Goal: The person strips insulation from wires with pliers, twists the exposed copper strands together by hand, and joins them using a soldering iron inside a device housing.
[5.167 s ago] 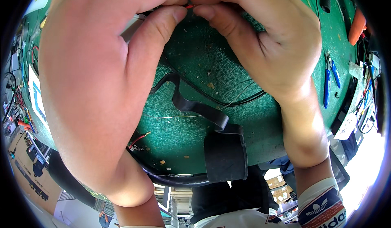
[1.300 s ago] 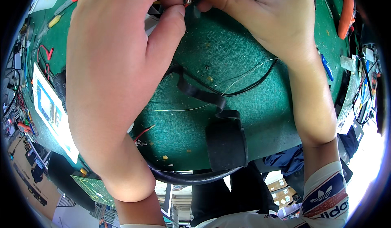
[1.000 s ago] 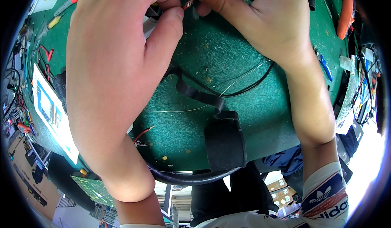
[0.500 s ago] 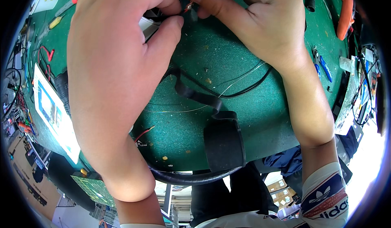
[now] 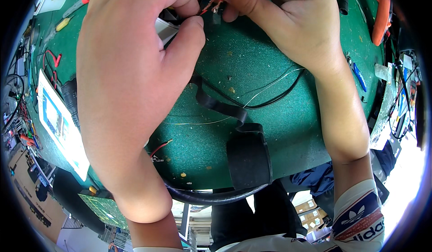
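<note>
At the top middle, my left hand [image 5: 126,67] is closed in a pinch on a red wire [image 5: 204,10], whose stripped copper end points toward my right hand. My right hand [image 5: 292,31] pinches a second piece of wire with a bare coppery end [image 5: 216,7]. The two bare ends are close together; whether they touch is hard to tell. Behind my left fingers a white object [image 5: 165,31] and dark parts show only in part. Below the hands, a black strap [image 5: 211,101] trails across the green mat [image 5: 270,135] to a wide black band [image 5: 248,162].
A thin pale wire [image 5: 270,86] and a black cable [image 5: 274,100] cross the mat. Blue-handled pliers [image 5: 359,76] and an orange tool [image 5: 381,16] lie right. A bright sheet or screen [image 5: 60,126], a red-handled tool [image 5: 77,4] and a white cup [image 5: 53,0] are left.
Both hands have shifted slightly right, with the right thumb drawn back a little from the left fingertips. More of the bare copper ends shows between them.
</note>
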`<state>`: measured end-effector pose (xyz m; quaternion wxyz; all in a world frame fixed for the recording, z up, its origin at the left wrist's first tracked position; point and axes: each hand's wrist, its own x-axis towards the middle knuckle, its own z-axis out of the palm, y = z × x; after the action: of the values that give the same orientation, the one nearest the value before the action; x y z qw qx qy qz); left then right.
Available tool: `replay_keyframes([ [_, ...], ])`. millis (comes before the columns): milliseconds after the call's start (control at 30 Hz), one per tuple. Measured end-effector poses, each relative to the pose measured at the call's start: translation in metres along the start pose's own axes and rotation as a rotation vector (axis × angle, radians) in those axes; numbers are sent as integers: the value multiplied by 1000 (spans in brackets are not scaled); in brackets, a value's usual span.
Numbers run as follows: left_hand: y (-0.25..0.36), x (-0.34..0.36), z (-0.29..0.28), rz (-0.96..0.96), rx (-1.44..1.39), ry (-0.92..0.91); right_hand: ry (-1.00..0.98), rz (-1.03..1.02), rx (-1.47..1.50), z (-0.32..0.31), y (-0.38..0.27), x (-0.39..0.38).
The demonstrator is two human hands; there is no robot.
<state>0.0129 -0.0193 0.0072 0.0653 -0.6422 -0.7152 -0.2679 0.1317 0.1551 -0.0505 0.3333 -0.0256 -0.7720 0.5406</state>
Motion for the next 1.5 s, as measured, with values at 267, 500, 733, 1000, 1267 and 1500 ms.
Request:
replay_keyframes([
  [267, 0, 0, 0, -4, 0, 2, -26, 50, -57, 2, -7, 4],
  [500, 1, 1, 1, -3, -4, 4, -5, -137, -220, -1, -1, 6],
  [733, 1, 0, 1, -8, 2, 3, 25, -64, -135, 4, -3, 5],
  [1000, 2, 0, 1, -14, -4, 5, 33, -107, -172, 5, -1, 5],
  [1267, 6, 2, 1, -25, -9, 10, 54, -183, -207, 7, 7, 5],
  [1500, 5, 4, 1, -38, -18, 20, 29, -204, -288, 4, -4, 4],
])
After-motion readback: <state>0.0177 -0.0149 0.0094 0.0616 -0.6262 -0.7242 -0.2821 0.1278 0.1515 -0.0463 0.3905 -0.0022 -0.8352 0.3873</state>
